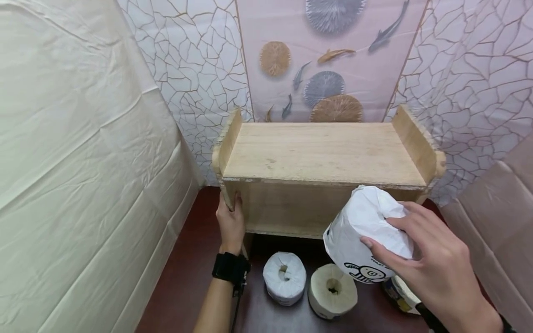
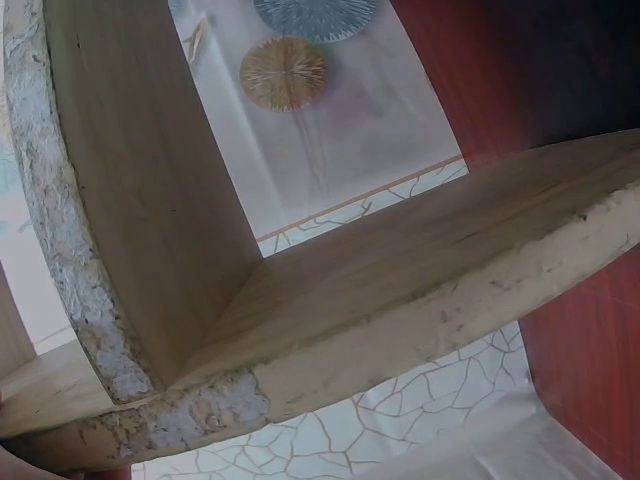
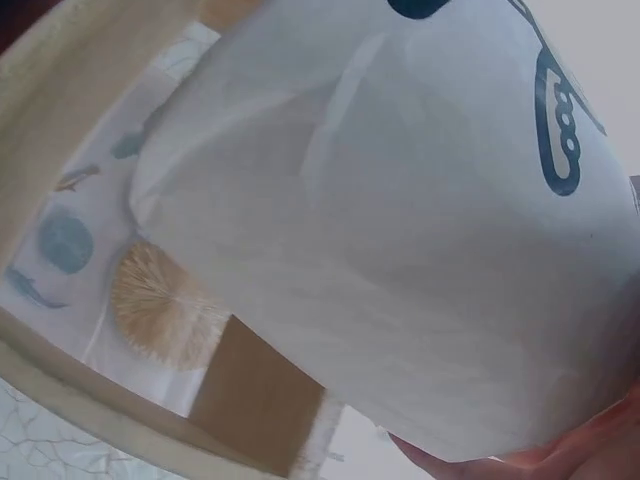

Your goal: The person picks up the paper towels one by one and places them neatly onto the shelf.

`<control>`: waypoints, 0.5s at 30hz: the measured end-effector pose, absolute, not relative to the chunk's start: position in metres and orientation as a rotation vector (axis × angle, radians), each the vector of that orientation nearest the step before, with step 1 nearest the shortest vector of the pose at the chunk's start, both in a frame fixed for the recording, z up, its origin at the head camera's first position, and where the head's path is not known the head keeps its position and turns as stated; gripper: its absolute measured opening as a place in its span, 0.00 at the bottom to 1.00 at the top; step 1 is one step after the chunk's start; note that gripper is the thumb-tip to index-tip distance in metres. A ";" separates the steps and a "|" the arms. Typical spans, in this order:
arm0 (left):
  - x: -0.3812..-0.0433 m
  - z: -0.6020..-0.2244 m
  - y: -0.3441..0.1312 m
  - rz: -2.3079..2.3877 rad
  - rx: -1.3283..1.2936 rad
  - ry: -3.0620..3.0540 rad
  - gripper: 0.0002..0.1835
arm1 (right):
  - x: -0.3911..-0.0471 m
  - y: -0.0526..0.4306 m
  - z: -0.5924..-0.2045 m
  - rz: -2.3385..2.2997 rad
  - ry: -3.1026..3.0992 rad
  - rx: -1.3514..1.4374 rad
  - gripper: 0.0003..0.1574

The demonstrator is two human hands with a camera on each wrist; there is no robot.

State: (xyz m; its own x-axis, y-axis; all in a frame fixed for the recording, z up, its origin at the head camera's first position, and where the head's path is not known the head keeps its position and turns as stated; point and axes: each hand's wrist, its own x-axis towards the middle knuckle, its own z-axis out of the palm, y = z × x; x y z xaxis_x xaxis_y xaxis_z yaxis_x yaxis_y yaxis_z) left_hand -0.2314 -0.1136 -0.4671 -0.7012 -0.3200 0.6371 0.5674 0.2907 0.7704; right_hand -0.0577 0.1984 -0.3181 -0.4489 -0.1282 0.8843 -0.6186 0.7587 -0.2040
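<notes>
Our right hand (image 1: 437,259) clamps the white wrapped roll (image 1: 354,236), four o'clock in head view | our left hand (image 1: 231,222) grips the wooden shelf (image 1: 325,150), seven o'clock | smaller white roll (image 1: 275,280), six o'clock

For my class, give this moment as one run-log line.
left grip: holds shelf side | right grip: holds tilted roll | nearby: white roll, cream roll, both upright; third roll, partly hidden

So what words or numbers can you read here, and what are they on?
"TOILET": on the white paper-wrapped cylindrical roll held by the right hand; print beside it is too small to read.
Dark marks low on the cream paper-wrapped cylindrical roll: too small to read.
I can't read any numbers.
</notes>
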 end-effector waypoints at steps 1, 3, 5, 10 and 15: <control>-0.230 -0.465 -0.113 -1.513 -0.223 -1.818 0.23 | -0.057 0.199 -0.316 0.627 -1.993 0.558 0.44; -0.227 -0.462 -0.111 -1.520 -0.223 -1.824 0.23 | -0.056 0.201 -0.312 0.614 -2.012 0.539 0.46; -0.225 -0.462 -0.111 -1.524 -0.215 -1.832 0.23 | -0.055 0.202 -0.307 0.606 -2.029 0.518 0.47; -0.224 -0.463 -0.111 -1.520 -0.207 -1.826 0.23 | -0.055 0.207 -0.295 0.602 -2.059 0.497 0.50; -0.226 -0.462 -0.113 -1.504 -0.216 -1.832 0.23 | -0.059 0.216 -0.285 0.562 -2.089 0.495 0.50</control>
